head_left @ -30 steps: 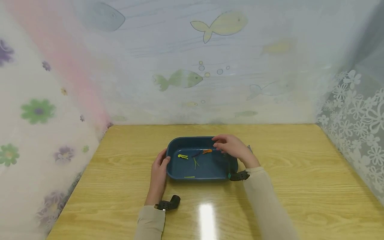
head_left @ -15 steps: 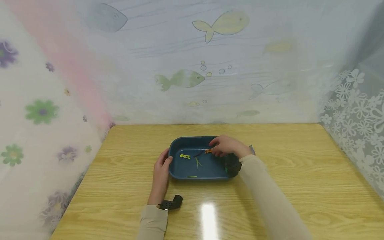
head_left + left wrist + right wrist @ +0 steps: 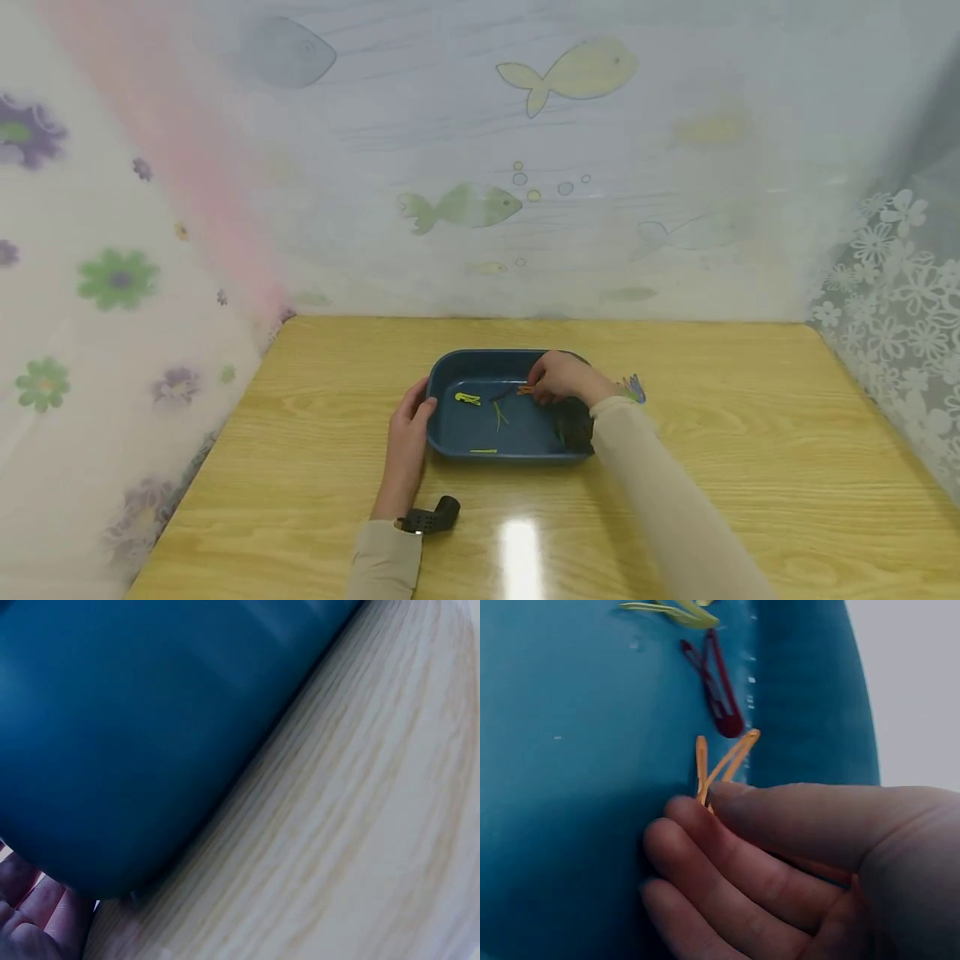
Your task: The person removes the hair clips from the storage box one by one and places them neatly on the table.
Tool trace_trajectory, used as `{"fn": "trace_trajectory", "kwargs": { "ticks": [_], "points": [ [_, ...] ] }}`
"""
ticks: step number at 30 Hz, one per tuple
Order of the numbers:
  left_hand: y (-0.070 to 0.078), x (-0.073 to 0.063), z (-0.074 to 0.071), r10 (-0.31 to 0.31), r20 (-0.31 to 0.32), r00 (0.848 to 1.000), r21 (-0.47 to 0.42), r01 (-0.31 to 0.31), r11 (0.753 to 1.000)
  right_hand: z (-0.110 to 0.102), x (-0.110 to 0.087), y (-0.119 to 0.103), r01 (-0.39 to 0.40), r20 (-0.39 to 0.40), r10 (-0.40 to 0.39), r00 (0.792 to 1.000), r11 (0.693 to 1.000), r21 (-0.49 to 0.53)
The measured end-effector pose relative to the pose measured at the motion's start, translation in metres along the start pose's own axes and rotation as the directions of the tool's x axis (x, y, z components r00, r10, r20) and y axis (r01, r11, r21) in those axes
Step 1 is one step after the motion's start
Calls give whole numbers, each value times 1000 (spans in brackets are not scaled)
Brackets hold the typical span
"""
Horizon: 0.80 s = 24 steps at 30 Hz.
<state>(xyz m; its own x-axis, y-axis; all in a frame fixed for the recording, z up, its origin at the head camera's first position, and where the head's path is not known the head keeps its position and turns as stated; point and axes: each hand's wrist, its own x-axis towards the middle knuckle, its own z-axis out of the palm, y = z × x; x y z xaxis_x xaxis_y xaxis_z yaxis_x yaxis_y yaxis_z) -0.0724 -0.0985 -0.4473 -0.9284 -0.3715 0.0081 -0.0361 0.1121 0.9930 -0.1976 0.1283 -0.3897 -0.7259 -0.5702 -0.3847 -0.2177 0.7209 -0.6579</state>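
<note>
A blue plastic basin point(image 3: 480, 457) sits on the table with several snap hair clips inside. My left hand point(image 3: 408, 429) grips its left end, thumb at the rim and fingers along the outer wall. Reaching inside near the far right, my right hand point(image 3: 558, 379) pinches an orange hair clip point(image 3: 731, 761) between thumb and index finger; the clip's prongs stick out. Just beyond it lies a dark red hair clip point(image 3: 718, 694). Farther left are a yellow hair clip point(image 3: 467, 399) and a green one point(image 3: 499, 414). Another thin yellow clip point(image 3: 483, 451) lies along the near wall.
Right of the basin, a bunch of blue and other coloured clips point(image 3: 636, 388) lies on the wooden table point(image 3: 750, 458), partly behind the right sleeve point(image 3: 660, 492). A patterned curtain point(image 3: 555, 250) stands behind the table's far edge.
My right hand has moved down and left into the basin, and its fingers have closed on the orange hair clip. The left hand stays on the basin's end.
</note>
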Motion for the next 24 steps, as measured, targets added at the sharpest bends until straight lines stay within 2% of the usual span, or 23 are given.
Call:
{"fn": "trace_trajectory", "kwargs": {
  "ticks": [10,15,19,24],
  "points": [
    [2,-1,-1,-15,1,1000,3,15,1000,8,-1,-2,-20,-25,17,1000,991,-133],
    [3,0,-1,0,0,1000,12,0,1000,6,1,0,-27,-24,24,999,990,-135],
    [3,-1,-1,19,0,1000,12,-19,1000,3,1,-1,-2,-22,-1,1000,991,-131],
    [3,-2,0,7,-7,1000,-1,-7,1000,-1,-5,-5,36,-11,-38,999,995,-89]
  ]
}}
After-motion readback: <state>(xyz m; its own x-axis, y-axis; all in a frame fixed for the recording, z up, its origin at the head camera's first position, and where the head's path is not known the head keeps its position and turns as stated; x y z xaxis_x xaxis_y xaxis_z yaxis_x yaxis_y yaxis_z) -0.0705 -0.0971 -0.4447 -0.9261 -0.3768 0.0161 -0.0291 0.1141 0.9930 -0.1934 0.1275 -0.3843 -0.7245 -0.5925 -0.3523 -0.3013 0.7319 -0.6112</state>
